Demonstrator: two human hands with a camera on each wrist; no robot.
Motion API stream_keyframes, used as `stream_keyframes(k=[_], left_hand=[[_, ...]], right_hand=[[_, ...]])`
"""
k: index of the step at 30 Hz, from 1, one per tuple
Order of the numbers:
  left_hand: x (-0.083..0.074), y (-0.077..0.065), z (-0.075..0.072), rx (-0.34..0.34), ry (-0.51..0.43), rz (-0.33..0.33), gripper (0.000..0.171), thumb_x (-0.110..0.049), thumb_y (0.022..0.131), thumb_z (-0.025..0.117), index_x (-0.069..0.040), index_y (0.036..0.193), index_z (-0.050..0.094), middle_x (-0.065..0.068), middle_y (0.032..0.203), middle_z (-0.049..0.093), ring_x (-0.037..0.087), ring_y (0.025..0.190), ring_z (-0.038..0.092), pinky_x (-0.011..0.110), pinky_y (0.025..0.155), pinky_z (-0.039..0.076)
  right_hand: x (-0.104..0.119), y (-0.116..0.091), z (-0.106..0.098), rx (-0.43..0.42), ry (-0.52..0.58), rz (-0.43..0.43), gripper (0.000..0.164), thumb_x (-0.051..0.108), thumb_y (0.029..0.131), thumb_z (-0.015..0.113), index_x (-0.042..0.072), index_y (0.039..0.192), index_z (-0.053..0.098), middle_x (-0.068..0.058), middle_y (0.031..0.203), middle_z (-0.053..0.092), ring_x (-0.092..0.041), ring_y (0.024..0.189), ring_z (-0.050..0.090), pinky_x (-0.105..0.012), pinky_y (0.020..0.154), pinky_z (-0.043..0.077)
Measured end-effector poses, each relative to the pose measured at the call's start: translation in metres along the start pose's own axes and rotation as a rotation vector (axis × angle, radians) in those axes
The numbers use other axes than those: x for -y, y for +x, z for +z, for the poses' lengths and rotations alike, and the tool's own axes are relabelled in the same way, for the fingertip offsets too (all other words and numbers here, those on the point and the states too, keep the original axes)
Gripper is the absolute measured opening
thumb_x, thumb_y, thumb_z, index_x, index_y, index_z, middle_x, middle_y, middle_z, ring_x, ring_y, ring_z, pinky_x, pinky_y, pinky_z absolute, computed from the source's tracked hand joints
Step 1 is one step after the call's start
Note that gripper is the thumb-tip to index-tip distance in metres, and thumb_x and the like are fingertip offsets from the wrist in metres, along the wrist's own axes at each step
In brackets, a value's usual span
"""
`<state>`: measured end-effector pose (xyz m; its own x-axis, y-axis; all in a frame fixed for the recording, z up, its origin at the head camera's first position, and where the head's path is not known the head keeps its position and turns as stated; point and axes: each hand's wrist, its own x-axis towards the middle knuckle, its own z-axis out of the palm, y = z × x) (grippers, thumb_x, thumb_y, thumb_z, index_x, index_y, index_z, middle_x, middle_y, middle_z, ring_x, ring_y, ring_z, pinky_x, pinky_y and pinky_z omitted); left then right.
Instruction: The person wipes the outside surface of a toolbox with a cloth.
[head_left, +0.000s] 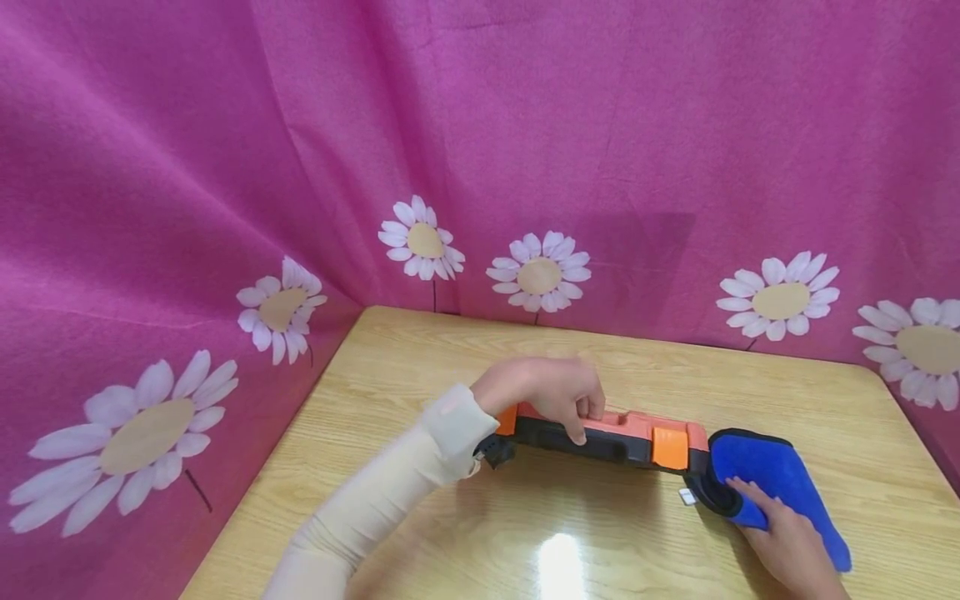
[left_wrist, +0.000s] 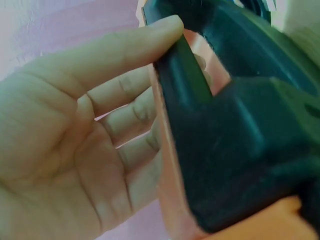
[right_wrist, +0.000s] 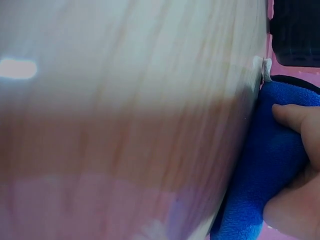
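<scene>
A red-orange and black plastic case point(head_left: 630, 423) with orange latches point(head_left: 670, 448) is at the middle of the table. My left hand point(head_left: 551, 390) holds its handle side from above. In the left wrist view, the thumb lies over the black handle point(left_wrist: 185, 75) and the fingers reach behind it. A blue cloth point(head_left: 780, 467) with black trim lies against the case's right end. My right hand point(head_left: 798, 542) grips a folded part of it, the thumb pressing on top in the right wrist view. The fingers beneath the cloth are mostly hidden.
The wood-grain table point(head_left: 420, 358) reaches back to a pink curtain point(head_left: 600, 125) printed with white daisies. Another stretch of curtain borders the left side. A small white tag point(head_left: 687, 497) sticks out beside the cloth. Light glares off the tabletop near the front.
</scene>
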<state>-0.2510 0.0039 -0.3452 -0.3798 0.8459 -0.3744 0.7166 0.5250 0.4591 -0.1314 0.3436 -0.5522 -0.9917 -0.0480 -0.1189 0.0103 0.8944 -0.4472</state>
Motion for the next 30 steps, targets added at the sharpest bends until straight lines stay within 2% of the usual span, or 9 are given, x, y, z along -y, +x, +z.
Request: stream_keyframes(k=[7,13,17,24,30], left_hand=[[-0.004,0.006,0.017,0.01,0.031,0.022,0.045,-0.011,0.088,0.078,-0.011,0.065,0.04,-0.001,0.063,0.023,0.01,0.057,0.025,0.021,0.057,0.026],[-0.001,0.014,0.034,0.024,0.071,-0.004,0.049,-0.013,0.087,0.079,-0.012,0.063,0.037,-0.002,0.063,0.019,0.011,0.057,0.019,0.022,0.056,0.024],[0.002,0.019,0.043,0.005,0.086,-0.032,0.041,-0.014,0.086,0.081,-0.013,0.065,0.045,-0.003,0.063,0.025,0.01,0.057,0.023,0.022,0.055,0.025],[0.005,0.026,0.053,-0.032,0.083,-0.064,0.019,-0.016,0.082,0.084,-0.016,0.081,0.065,-0.007,0.073,0.053,0.007,0.065,0.042,0.018,0.061,0.04],[0.007,0.031,0.062,-0.062,0.106,-0.066,0.021,-0.018,0.08,0.087,-0.017,0.082,0.066,-0.009,0.074,0.056,0.007,0.064,0.045,0.016,0.06,0.041]], right_hand=[[0.001,-0.001,0.0,-0.001,0.006,0.004,0.055,-0.002,0.087,0.067,-0.005,0.139,0.05,-0.045,0.136,0.038,-0.067,0.118,0.04,-0.075,0.086,0.04],[0.001,0.0,0.0,-0.012,0.006,-0.008,0.055,-0.001,0.086,0.068,-0.005,0.139,0.051,-0.046,0.135,0.039,-0.067,0.118,0.041,-0.075,0.087,0.039],[0.002,-0.001,0.0,-0.03,0.008,-0.019,0.054,-0.002,0.086,0.068,-0.005,0.137,0.052,-0.045,0.135,0.04,-0.066,0.118,0.041,-0.075,0.088,0.039],[0.004,0.0,-0.001,-0.002,-0.001,0.006,0.056,-0.001,0.087,0.067,-0.005,0.14,0.05,-0.045,0.136,0.038,-0.066,0.119,0.04,-0.076,0.089,0.038],[0.004,0.001,-0.003,0.032,-0.003,0.03,0.057,-0.001,0.088,0.067,-0.004,0.142,0.047,-0.045,0.137,0.036,-0.067,0.12,0.038,-0.076,0.089,0.037]])
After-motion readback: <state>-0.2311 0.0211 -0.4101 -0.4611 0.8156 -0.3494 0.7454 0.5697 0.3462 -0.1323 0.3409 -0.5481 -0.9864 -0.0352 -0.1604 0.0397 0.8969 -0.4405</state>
